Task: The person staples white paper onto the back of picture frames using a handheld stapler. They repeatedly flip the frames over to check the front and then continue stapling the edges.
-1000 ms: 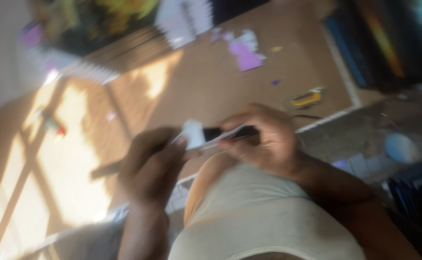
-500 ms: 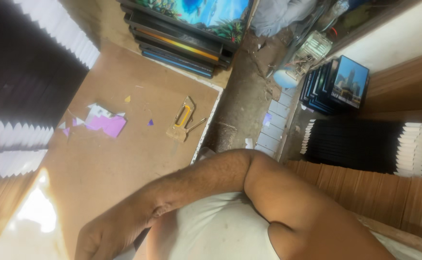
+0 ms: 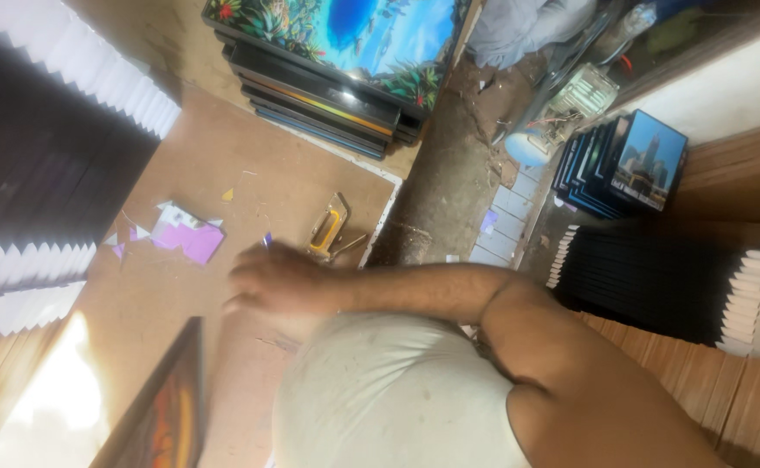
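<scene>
My right hand (image 3: 278,282) reaches across my bent knee (image 3: 397,394) and rests on a brown board (image 3: 224,147). Its fingers are curled and blurred, so whether it holds anything is unclear. Just beyond the fingertips lies a yellow hand tool (image 3: 328,227), and purple and white paper scraps (image 3: 185,236) lie to the hand's left. The corner of a dark framed picture (image 3: 162,407) sits on the board below the hand. My left hand is out of sight.
A stack of framed pictures (image 3: 337,61) lies at the board's far edge. Smaller framed pictures (image 3: 627,165) lean at the right. Rows of black frames with white corner guards stand at left (image 3: 42,173) and right (image 3: 657,286). Dirt floor (image 3: 436,199) borders the board.
The view has swung from my two hands working together on a small white piece to the board's far side. My right hand has reached forward towards the yellow tool.
</scene>
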